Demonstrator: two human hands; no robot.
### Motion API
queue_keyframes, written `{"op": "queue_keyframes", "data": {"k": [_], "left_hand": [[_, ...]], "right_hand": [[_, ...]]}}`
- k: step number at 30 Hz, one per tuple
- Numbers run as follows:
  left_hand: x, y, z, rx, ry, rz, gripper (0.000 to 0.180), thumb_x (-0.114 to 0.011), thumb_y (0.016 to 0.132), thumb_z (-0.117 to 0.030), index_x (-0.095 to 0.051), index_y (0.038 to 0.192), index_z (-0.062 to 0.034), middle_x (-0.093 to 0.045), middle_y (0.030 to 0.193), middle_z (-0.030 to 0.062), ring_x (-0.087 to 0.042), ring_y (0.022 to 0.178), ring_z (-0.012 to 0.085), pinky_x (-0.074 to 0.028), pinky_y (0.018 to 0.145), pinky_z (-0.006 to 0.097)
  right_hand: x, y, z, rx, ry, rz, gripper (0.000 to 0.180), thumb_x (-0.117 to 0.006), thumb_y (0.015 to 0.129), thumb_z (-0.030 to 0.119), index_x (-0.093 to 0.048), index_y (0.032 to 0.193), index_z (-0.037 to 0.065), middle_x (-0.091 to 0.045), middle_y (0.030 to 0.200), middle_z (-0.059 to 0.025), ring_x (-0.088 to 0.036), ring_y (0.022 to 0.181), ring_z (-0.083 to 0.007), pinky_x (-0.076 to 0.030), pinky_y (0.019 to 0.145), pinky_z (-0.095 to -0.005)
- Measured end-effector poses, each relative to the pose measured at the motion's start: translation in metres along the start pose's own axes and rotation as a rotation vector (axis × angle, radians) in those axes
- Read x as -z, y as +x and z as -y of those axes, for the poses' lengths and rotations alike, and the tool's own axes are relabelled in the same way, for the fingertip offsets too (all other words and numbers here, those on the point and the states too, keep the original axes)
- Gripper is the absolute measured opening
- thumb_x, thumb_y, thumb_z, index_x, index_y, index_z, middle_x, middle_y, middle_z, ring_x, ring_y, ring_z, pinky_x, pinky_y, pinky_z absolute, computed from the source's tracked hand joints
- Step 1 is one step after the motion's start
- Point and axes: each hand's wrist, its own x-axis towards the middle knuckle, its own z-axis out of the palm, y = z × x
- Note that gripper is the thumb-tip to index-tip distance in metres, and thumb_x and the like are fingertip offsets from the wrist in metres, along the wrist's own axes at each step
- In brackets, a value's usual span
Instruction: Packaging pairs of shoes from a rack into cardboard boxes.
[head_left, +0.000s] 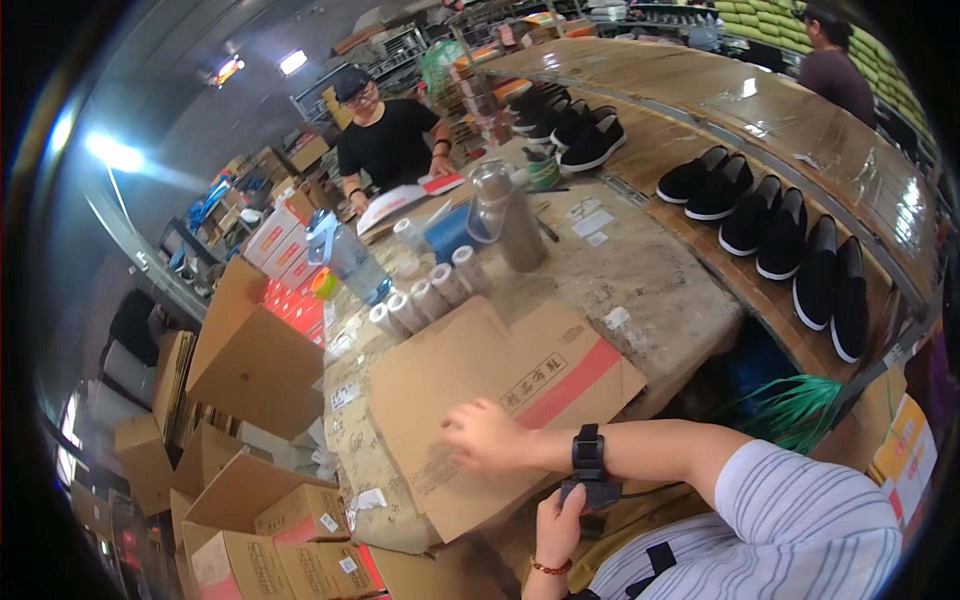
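Note:
My right hand hovers over or rests on a flat brown cardboard box blank with a red stripe and dark print. Its fingers are apart and slightly curled, a little blurred, and hold nothing. A black strap circles my right wrist. Below that wrist, my left hand, with a red beaded bracelet, has its thumb and fingers closed on a small black device at the strap. The cardboard lies on a worn, paper-littered table.
Several white label rolls, a water bottle and a metal flask stand beyond the cardboard. Black shoes line the rack at right. Cartons crowd the left. A co-worker handles a box across the table.

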Motion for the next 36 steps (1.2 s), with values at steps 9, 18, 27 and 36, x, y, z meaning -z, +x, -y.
{"op": "queue_keyframes", "data": {"k": [9,18,27,36], "left_hand": [[-0.012,0.000,0.001,-0.079,0.017,-0.102,0.030,-0.055,0.089,-0.022,-0.062,0.077,0.0039,-0.051,0.062,-0.0033,-0.041,0.060,0.0050,-0.035,0.053,0.023],[-0.023,0.006,0.005,0.026,0.208,0.088,0.037,-0.056,0.089,-0.031,-0.066,0.087,0.0047,-0.063,0.068,0.0022,-0.052,0.063,0.0050,-0.045,0.058,0.024],[0.032,-0.009,-0.022,-0.352,0.375,-0.332,0.025,-0.067,0.081,-0.026,-0.065,0.086,-0.0015,-0.064,0.083,0.0115,-0.059,0.073,0.0173,-0.047,0.067,0.028],[0.165,-0.013,0.044,-0.320,0.267,-0.767,0.074,-0.071,0.073,-0.010,-0.033,0.135,0.0039,-0.047,0.127,0.0215,-0.045,0.120,0.0276,-0.035,0.100,0.036]], "right_hand": [[-0.007,0.002,-0.002,-0.758,1.319,-0.125,0.021,-0.055,0.090,0.025,-0.063,0.094,0.006,-0.060,0.076,-0.0019,-0.058,0.069,-0.0105,-0.044,0.058,-0.0230],[0.027,-0.025,-0.009,-1.028,1.893,-0.408,0.019,-0.051,0.094,0.024,-0.054,0.085,0.008,-0.053,0.073,-0.0001,-0.050,0.060,-0.0082,-0.046,0.059,-0.0238],[0.077,-0.073,-0.042,-0.794,1.099,-0.143,0.013,-0.053,0.091,0.019,-0.055,0.090,0.006,-0.057,0.081,-0.0037,-0.055,0.067,-0.0103,-0.046,0.061,-0.0223],[0.107,-0.134,-0.050,-0.634,-0.158,0.087,0.083,-0.080,0.060,0.042,-0.046,0.130,0.012,-0.030,0.139,-0.0226,-0.032,0.127,-0.0406,-0.031,0.103,-0.0453]]}}
